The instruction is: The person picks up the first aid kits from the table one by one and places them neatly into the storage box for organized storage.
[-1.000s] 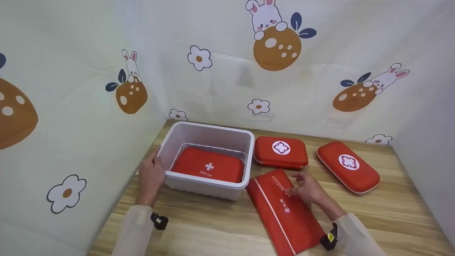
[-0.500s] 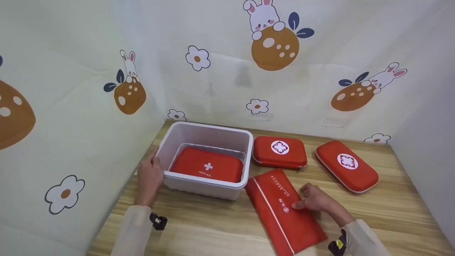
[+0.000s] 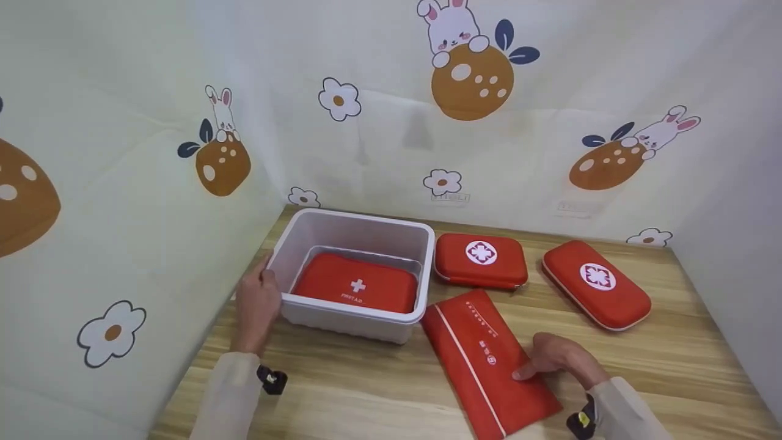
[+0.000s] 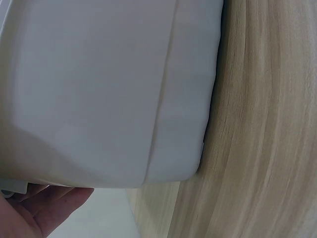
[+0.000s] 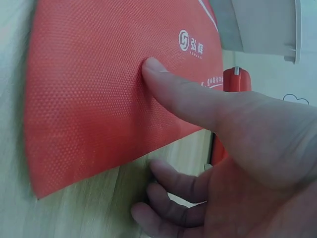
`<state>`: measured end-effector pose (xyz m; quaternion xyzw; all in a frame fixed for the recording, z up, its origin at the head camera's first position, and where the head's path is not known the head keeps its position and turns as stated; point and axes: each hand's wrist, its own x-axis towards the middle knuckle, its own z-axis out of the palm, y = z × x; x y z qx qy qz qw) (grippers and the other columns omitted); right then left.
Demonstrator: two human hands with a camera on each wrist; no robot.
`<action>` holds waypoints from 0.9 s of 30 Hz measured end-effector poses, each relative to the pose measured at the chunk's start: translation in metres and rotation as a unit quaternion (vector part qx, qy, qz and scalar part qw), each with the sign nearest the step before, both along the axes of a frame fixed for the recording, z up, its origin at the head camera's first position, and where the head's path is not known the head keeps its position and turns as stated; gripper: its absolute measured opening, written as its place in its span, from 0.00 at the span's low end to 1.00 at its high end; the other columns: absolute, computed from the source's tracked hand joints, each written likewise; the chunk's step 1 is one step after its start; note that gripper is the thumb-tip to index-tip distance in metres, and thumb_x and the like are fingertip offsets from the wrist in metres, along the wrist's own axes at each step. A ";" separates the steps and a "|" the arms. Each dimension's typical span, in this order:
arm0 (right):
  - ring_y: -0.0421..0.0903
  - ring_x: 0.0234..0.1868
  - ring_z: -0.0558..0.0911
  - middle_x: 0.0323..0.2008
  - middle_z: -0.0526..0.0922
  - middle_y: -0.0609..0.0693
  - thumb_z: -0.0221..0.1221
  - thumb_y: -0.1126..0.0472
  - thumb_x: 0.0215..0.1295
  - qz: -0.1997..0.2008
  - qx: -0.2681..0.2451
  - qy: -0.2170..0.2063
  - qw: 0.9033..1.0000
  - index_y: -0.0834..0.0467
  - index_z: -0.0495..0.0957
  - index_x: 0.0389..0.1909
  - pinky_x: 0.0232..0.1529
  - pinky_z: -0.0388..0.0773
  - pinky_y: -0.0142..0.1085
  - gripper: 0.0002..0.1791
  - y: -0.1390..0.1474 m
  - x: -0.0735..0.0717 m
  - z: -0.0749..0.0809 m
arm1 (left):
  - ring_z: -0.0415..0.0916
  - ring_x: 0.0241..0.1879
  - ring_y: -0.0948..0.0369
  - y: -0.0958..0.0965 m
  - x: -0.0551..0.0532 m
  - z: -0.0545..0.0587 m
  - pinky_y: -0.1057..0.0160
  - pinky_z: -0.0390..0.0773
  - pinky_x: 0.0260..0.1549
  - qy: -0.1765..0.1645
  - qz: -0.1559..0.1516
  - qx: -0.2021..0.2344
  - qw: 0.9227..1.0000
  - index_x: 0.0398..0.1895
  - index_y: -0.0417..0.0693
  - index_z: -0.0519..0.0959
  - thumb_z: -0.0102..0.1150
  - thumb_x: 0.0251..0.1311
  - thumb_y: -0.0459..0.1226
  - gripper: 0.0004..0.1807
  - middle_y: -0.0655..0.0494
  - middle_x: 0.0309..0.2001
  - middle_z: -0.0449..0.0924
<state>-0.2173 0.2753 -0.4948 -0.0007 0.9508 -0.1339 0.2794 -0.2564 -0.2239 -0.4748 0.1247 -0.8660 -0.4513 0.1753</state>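
Note:
My left hand grips the left rim of a white plastic storage bin; in the left wrist view its fingers curl at the bin's edge. Inside the bin lies a red first aid case with a white cross. A flat red pouch with a white stripe lies on the table, right of the bin. On top of it, near its right edge, rests the thumb of my right hand. The other fingers, loosely bent, show just beyond that edge in the right wrist view.
Behind the pouch stands a red hard case with a white round emblem, close to the bin's right side. A similar red case lies angled farther right. Printed sheets wall the wooden table at the back and sides.
My right hand has slid toward me and rightward along the pouch, from near its printed upper part to its lower right edge. My left hand stays on the bin.

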 end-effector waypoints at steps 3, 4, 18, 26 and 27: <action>0.48 0.31 0.74 0.28 0.76 0.52 0.75 0.48 0.48 0.001 0.002 -0.004 1.000 0.66 0.77 0.35 0.41 0.76 0.44 0.27 0.000 -0.001 -0.001 | 0.68 0.64 0.46 -0.001 -0.001 0.000 0.45 0.68 0.65 -0.009 -0.011 0.010 1.000 0.74 0.43 0.65 0.33 0.75 0.35 0.26 0.42 0.74 0.63; 0.48 0.31 0.74 0.27 0.76 0.52 0.75 0.49 0.49 0.001 0.000 -0.006 1.000 0.66 0.78 0.34 0.40 0.76 0.43 0.25 0.000 -0.001 -0.001 | 0.68 0.66 0.46 -0.001 -0.001 0.000 0.44 0.67 0.67 -0.012 -0.013 0.011 1.000 0.74 0.43 0.65 0.33 0.75 0.36 0.26 0.42 0.75 0.63; 0.48 0.30 0.79 0.30 0.79 0.52 0.62 0.62 0.62 -0.133 -0.184 -0.050 0.973 0.63 0.77 0.36 0.31 0.81 0.41 0.08 0.026 -0.003 0.004 | 0.67 0.69 0.44 -0.002 -0.001 0.001 0.42 0.66 0.69 -0.020 -0.007 0.003 1.000 0.74 0.44 0.65 0.34 0.75 0.36 0.27 0.41 0.74 0.64; 0.48 0.44 0.80 0.48 0.82 0.57 0.67 0.53 0.60 -0.177 -0.276 -0.038 0.944 0.68 0.69 0.64 0.42 0.80 0.42 0.36 0.053 -0.012 0.010 | 0.74 0.60 0.45 0.000 0.000 0.002 0.49 0.73 0.64 -0.012 -0.008 0.001 1.000 0.74 0.45 0.65 0.35 0.75 0.34 0.26 0.38 0.67 0.73; 0.47 0.45 0.80 0.51 0.81 0.59 0.66 0.52 0.61 -0.181 -0.297 -0.041 0.937 0.68 0.65 0.67 0.44 0.81 0.44 0.39 0.057 -0.013 0.010 | 0.74 0.58 0.45 0.000 0.001 0.002 0.48 0.73 0.62 -0.008 -0.007 -0.002 1.000 0.74 0.45 0.66 0.35 0.75 0.34 0.26 0.37 0.66 0.74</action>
